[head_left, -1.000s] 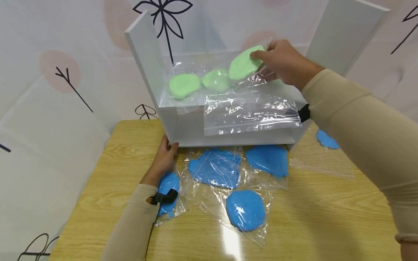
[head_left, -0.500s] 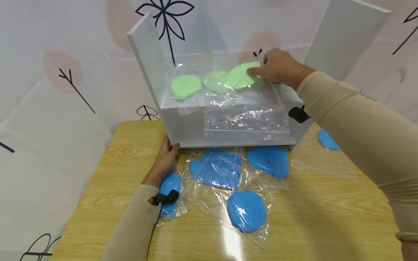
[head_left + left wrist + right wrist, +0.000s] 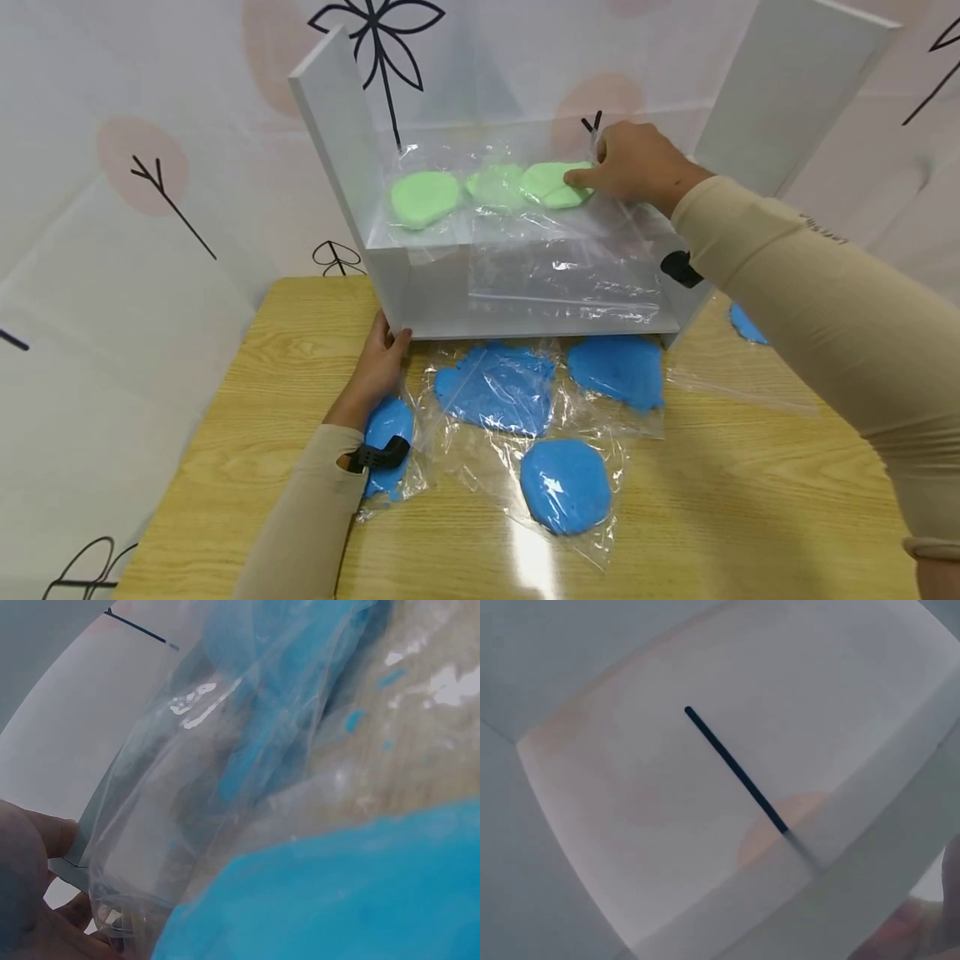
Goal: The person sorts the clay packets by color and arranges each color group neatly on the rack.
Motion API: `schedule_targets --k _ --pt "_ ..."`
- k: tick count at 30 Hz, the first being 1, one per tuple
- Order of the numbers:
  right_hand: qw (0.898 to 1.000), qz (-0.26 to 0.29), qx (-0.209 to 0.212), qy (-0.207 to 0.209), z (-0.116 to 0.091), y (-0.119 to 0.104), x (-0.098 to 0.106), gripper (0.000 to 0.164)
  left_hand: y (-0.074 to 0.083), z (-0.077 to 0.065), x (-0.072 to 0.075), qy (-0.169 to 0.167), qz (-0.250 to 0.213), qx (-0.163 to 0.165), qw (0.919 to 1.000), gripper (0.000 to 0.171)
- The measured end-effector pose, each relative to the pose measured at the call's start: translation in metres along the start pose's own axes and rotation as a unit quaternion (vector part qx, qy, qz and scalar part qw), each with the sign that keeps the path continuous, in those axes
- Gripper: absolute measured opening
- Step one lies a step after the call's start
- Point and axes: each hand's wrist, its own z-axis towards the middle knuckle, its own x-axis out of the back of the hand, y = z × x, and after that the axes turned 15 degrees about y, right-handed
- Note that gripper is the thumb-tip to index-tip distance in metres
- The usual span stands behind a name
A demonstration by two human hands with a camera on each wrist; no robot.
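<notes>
My right hand (image 3: pixel 637 167) pinches the right edge of a pale green clay disc (image 3: pixel 551 185) in a clear zip bag (image 3: pixel 562 279). That disc lies low over the shelf's upper board, and its bag hangs down over the front. Two more bagged green pieces sit to its left, a rounded disc (image 3: pixel 424 200) and a partly covered lump (image 3: pixel 497 187). My left hand (image 3: pixel 377 362) holds the lower left front corner of the white shelf (image 3: pixel 386 287). In the left wrist view its thumb and fingers (image 3: pixel 52 834) lie either side of the board.
Bagged blue clay pieces lie on the wooden table (image 3: pixel 247 433): one rumpled (image 3: pixel 498 387), one at the shelf's foot (image 3: pixel 618 367), a round one (image 3: pixel 565 486), one under the left wrist (image 3: pixel 388 429) and one at right (image 3: pixel 744 323). A patterned cloth (image 3: pixel 172 250) hangs behind.
My right hand has lowered the green disc from a raised tilt to nearly flat on the upper board. The bag's front flap hangs more loosely. My left hand has stayed put.
</notes>
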Motion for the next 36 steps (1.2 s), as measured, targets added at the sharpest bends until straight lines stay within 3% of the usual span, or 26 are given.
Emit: schedule_targets --k 5,9,14,18,23,26,30,36 --pt "1.000 -0.010 0.008 0.016 -0.005 0.001 0.001 0.053 0.000 -0.004 -0.001 0.004 0.000 -0.014 0.9999 0.062" --pt "1.000 -0.016 0.007 0.022 -0.011 0.002 0.008 0.080 0.000 -0.004 -0.001 0.006 0.006 -0.023 0.9997 0.062" --pt "0.996 0.014 0.033 0.079 -0.022 -0.001 0.016 0.069 0.000 -0.002 -0.003 0.011 0.009 -0.023 0.9996 0.061" --pt "0.986 0.064 0.066 0.140 -0.040 -0.002 0.016 0.056 -0.001 -0.003 -0.001 0.011 0.012 -0.021 0.9997 0.062" --pt "0.964 0.107 0.116 0.216 -0.068 0.003 0.014 0.045 0.020 -0.013 0.002 0.001 0.016 -0.008 0.9998 0.062" --pt "0.941 0.133 0.162 0.264 -0.086 0.009 0.011 0.038 0.034 -0.019 0.003 -0.005 0.017 0.003 0.9998 0.061" --pt "0.911 0.152 0.213 0.318 -0.108 0.020 0.003 0.035 0.021 -0.011 0.001 -0.005 0.006 0.002 1.0000 0.062" --pt "0.872 0.161 0.237 0.397 -0.136 0.033 -0.008 0.037 -0.001 0.001 -0.002 0.002 -0.006 -0.015 0.9999 0.062"
